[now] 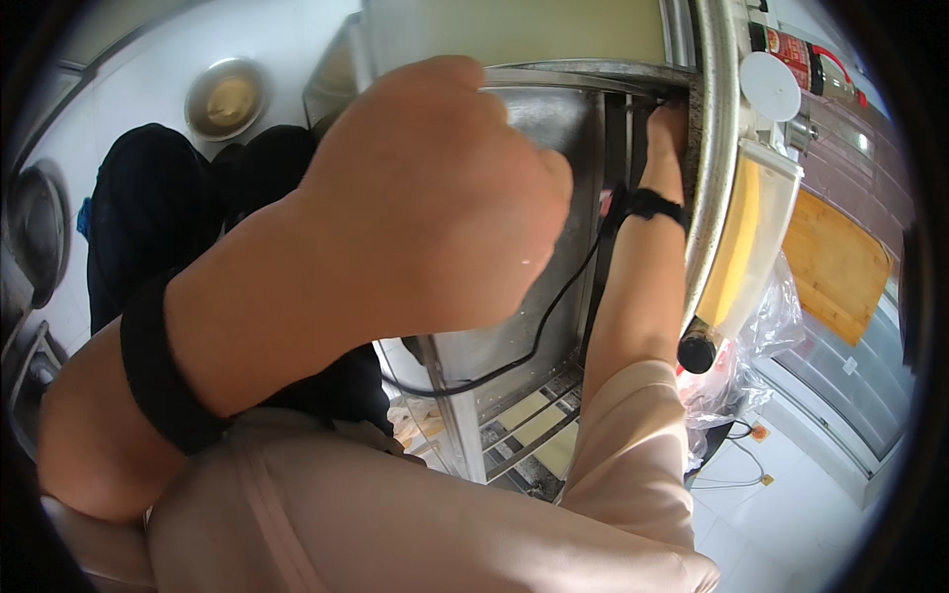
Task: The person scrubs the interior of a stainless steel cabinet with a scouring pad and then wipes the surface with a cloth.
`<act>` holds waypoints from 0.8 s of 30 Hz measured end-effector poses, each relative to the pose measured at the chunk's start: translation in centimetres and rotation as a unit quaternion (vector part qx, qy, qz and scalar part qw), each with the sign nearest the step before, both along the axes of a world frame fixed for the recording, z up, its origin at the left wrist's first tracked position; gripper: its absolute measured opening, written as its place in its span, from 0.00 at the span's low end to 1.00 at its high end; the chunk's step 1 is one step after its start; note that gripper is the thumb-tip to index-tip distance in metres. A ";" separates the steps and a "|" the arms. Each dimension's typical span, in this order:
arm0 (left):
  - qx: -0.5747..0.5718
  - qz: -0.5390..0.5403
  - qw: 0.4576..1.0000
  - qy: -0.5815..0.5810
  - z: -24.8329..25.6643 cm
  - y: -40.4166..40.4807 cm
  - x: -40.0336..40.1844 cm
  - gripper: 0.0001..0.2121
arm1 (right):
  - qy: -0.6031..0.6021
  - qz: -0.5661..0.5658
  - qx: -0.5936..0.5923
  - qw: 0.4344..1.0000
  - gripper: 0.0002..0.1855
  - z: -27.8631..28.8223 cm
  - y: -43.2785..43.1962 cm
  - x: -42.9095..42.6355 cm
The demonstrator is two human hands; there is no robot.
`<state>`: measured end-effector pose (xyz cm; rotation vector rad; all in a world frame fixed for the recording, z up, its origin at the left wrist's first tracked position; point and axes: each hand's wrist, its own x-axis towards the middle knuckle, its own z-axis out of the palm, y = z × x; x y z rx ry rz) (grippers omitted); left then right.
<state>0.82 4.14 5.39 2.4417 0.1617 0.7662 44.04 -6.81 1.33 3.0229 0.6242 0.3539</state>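
Large and close to the camera, my left hand is curled with its back towards me; its palm is hidden, so anything in it cannot be seen. A black band circles that forearm. My right hand reaches into a dark gap beside a metal panel, under a metal-edged counter; its fingers are hidden. A black watch or band is on that wrist. A black cable runs from near this wrist down across the metal panel and passes behind my left forearm.
A metal bowl stands on the floor beyond my dark-trousered knees. A dark pan is at far left. Metal bars lie low in the frame. On the right are a clear container with yellow contents, plastic bags and a wooden board.
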 end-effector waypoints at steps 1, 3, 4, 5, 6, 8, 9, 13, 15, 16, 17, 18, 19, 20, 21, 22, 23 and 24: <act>0.000 0.004 1.000 0.002 0.0 0.2 -0.3 0.09 | 0.006 0.026 0.027 0.999 0.26 0.0 0.2 -0.5; 0.003 0.010 1.000 0.002 0.1 0.4 -0.6 0.10 | 0.014 0.056 0.063 0.996 0.27 -0.1 0.0 -1.1; -0.010 -0.002 1.000 0.011 0.3 0.2 -0.7 0.10 | 0.012 0.052 0.064 0.997 0.27 0.1 -0.2 -1.1; -0.023 -0.015 0.999 0.022 0.4 0.1 -0.6 0.10 | 0.009 0.041 0.057 0.997 0.27 0.8 -0.1 -0.6; -0.020 -0.019 0.999 0.024 0.7 0.1 -0.6 0.10 | 0.005 0.022 0.044 0.999 0.27 1.2 0.0 -0.3; -0.001 -0.012 1.000 0.025 0.8 0.2 -0.5 0.10 | 0.002 0.000 0.029 1.000 0.27 1.6 -0.3 -0.1; 0.003 -0.013 0.999 0.032 0.7 0.3 -0.2 0.10 | 0.004 0.002 0.024 1.000 0.27 1.3 -0.4 -0.2; 0.003 -0.002 1.000 0.028 0.4 0.6 0.1 0.10 | -0.014 0.003 0.022 1.000 0.28 0.6 -3.1 -1.1; 0.005 0.002 1.000 0.028 0.4 0.5 0.0 0.10 | -0.009 -0.017 0.016 1.000 0.28 0.2 -2.6 -1.6; -0.005 0.000 1.000 0.015 0.4 0.3 -0.1 0.10 | -0.001 -0.032 0.008 0.999 0.28 0.6 -0.9 -1.5; -0.015 -0.009 1.000 0.011 0.3 0.2 -0.2 0.10 | 0.001 -0.051 -0.001 0.999 0.28 0.9 -1.1 -1.6; -0.023 -0.011 1.000 0.013 0.4 0.2 -0.4 0.10 | 0.023 -0.065 -0.016 0.997 0.28 1.1 -0.1 -2.0; 0.004 0.003 1.000 0.019 0.3 0.5 -0.5 0.10 | 0.043 -0.080 -0.027 0.995 0.29 1.0 0.7 -2.5; 0.019 0.004 1.000 0.012 0.4 0.6 -0.4 0.10 | 0.047 -0.100 -0.032 0.993 0.29 1.8 0.1 -2.3; 0.035 0.011 0.999 0.010 0.5 0.7 -0.4 0.10 | 0.049 -0.098 -0.028 0.994 0.29 2.0 -0.8 -2.4; 0.033 0.013 0.999 0.005 0.6 0.7 -0.3 0.10 | 0.024 -0.080 -0.011 0.996 0.29 1.6 -2.3 -2.2; 0.031 0.015 0.999 0.000 0.7 0.7 -0.2 0.10 | 0.016 -0.075 -0.010 0.997 0.28 1.5 -3.9 -2.0; 0.032 0.019 0.999 0.001 0.5 0.7 -0.3 0.10 | 0.020 -0.066 -0.010 0.998 0.28 1.3 -5.4 -3.4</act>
